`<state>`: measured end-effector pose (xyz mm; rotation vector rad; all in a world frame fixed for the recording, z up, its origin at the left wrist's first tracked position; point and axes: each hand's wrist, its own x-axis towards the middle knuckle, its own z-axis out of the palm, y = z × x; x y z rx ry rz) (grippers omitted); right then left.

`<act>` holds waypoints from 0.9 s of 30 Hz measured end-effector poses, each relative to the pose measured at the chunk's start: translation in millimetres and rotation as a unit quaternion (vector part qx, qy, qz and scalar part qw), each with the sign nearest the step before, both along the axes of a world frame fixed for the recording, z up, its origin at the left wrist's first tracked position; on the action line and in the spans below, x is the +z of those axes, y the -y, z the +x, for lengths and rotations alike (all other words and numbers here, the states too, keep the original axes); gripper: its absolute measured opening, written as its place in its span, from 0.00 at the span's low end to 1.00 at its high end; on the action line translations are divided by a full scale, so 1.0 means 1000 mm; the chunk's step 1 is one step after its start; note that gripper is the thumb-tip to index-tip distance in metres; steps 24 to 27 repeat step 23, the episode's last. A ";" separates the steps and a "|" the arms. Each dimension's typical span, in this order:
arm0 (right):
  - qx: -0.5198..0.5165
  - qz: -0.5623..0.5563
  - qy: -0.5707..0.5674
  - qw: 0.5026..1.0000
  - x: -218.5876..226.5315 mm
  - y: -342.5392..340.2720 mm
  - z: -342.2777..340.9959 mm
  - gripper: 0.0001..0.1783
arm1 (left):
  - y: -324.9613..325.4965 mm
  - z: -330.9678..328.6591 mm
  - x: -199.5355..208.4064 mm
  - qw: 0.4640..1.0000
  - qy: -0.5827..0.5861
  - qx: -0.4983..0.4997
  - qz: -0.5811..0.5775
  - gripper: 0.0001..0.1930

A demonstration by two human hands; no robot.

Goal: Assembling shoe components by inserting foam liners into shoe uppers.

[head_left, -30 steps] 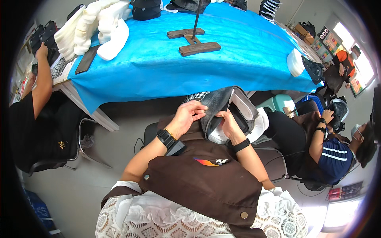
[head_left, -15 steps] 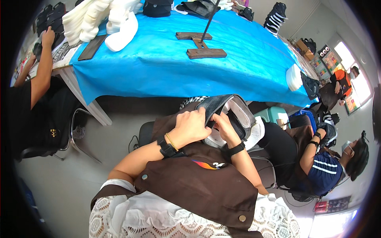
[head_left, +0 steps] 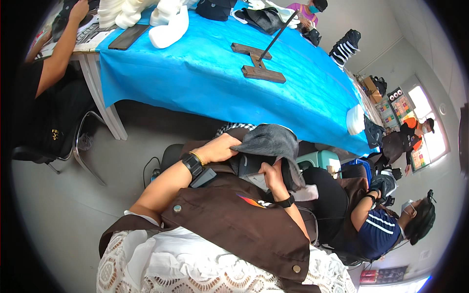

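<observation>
Over my lap I hold a dark grey cap (head_left: 271, 140), its outer side turned up and its inside partly facing me. My left hand (head_left: 222, 148) pinches the edge of the cap at its left, thumb and fingers closed on it. My right hand (head_left: 274, 177) is at the cap's opening, fingers bent into the inside, with the fingertips partly hidden. A white lining (head_left: 256, 180) shows inside the cap between my hands. Beside my right hand a pale flap (head_left: 306, 193) hangs below the cap's right edge.
Ahead stands a table with a blue cover (head_left: 195, 63), bearing a wooden stand with a rod (head_left: 264, 73), white curved forms (head_left: 168, 29) and stacked caps (head_left: 346, 48). Co-workers sit at left and right (head_left: 386, 224). A green box (head_left: 320, 160) stands near my right.
The cap has been turned so its grey outer side now shows on top, where its white-lined inside showed before. My left hand has shifted slightly left along its edge. The view has tilted.
</observation>
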<state>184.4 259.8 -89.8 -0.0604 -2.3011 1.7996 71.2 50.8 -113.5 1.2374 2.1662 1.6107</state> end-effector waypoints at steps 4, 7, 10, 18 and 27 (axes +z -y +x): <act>0.075 0.190 -0.017 0.979 -0.002 -0.013 0.009 0.02 | 0.010 -0.027 0.001 0.998 0.005 -0.063 0.006 0.04; 0.035 0.025 0.018 0.999 -0.006 -0.011 0.003 0.03 | 0.007 -0.040 0.009 0.997 -0.002 -0.058 0.058 0.06; 0.069 0.018 -0.019 0.997 -0.004 -0.016 -0.011 0.21 | 0.006 -0.058 0.014 0.997 -0.026 -0.040 0.056 0.06; 0.187 -0.298 0.016 0.936 0.021 -0.018 0.002 0.38 | 0.032 -0.099 0.039 0.988 0.140 -0.045 0.040 0.01; 0.242 -0.341 0.037 0.908 0.036 -0.031 0.012 0.47 | 0.031 -0.092 0.055 0.970 0.185 -0.137 0.079 0.07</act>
